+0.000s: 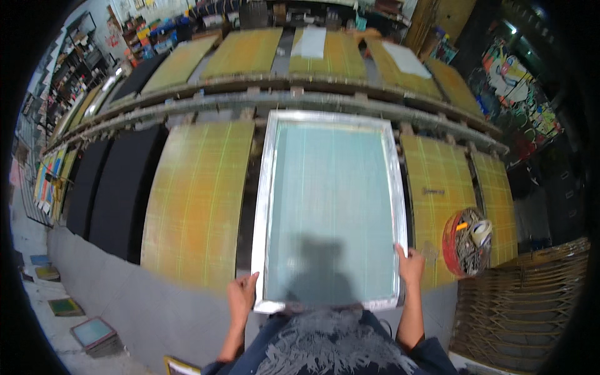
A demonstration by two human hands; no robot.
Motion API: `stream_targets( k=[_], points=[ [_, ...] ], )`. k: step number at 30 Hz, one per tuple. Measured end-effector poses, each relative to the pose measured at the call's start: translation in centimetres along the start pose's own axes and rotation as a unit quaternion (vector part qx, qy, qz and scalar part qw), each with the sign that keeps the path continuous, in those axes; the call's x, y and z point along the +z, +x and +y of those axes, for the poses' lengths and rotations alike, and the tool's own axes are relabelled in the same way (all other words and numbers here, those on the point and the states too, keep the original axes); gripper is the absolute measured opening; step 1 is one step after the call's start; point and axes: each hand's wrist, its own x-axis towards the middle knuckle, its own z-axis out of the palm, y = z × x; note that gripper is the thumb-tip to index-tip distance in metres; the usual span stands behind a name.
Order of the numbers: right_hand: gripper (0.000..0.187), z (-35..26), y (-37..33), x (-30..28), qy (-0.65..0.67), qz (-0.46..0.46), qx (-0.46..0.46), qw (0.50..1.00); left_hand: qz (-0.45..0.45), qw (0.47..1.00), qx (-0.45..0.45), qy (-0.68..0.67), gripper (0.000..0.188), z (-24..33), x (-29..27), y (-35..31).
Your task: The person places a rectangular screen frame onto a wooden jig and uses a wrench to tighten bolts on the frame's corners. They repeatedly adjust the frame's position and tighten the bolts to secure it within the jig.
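Note:
A screen-printing frame with a silvery metal border and pale blue-green mesh lies in front of me, its near end close to my body. My left hand grips the border's lower left corner, thumb along the outer edge and fingers closed. On the other side, my right hand holds the right border a little higher up, thumb on top. The fingers' undersides are hidden. A dark shadow falls across the lower part of the mesh. Beneath the frame, the board it rests over is covered from sight.
Yellow-orange printing boards flank the frame, one on the left and others to the right. A red round tub full of small items sits on the right board. Black cloth covers boards farther left. A folding metal gate stands at lower right.

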Motion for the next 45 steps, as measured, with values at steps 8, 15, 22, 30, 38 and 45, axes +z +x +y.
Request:
stream_targets(
  k=[8,15,22,30,38,45],
  points=[
    [0.074,-1.2,-0.2,1.8,0.106,0.048,-0.020,0.993,0.009,1.000,-0.030,0.005,0.041,2.0,0.4,0.9],
    [0.027,4.8,3.0,3.1,0.207,0.160,-0.106,0.959,0.064,0.987,0.024,-0.142,0.027,4.2,2.1,1.4],
    [0.018,7.2,4.7,-4.7,0.168,0.152,-0.113,0.967,-0.388,0.908,0.000,-0.156,0.032,15.0,6.3,1.0],
    [0.011,9.2,8.8,-4.5,-0.064,0.175,-0.219,0.958,-0.497,0.836,0.177,-0.150,0.028,25.5,22.3,-1.8],
    [0.023,11.3,7.9,-2.6,-0.059,0.159,-0.288,0.942,-0.298,0.835,0.458,-0.065,0.022,29.9,38.9,-5.7],
    [0.026,11.7,8.8,-4.0,-0.060,0.187,-0.337,0.921,-0.244,0.832,0.498,0.006,0.027,29.1,44.5,-6.2]
  ],
)
